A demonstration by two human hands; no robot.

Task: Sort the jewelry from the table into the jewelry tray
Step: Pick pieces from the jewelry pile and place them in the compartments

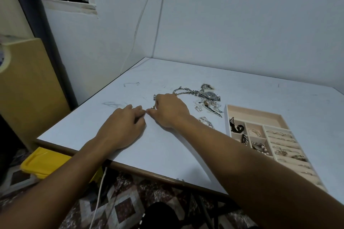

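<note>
A pile of jewelry lies mid-table: a chunky silver chain [183, 90], a silver wristwatch [210, 95] and small pieces [208, 107]. My right hand [170, 110] rests over the left end of the pile and pinches a small gold chain [154, 107]. My left hand [123, 126] lies beside it with curled fingers whose tips meet the right hand's; what they hold is hidden. The beige jewelry tray [255, 112] stands to the right, with rings in its slotted rows [281, 136] and pieces in its small compartments.
The white table [167, 147] sits in a wall corner; its near edge runs diagonally below my arms. Another silver chain [207, 122] lies beside my right wrist. A yellow bin [42, 161] and a white cable [99, 193] are on the patterned floor.
</note>
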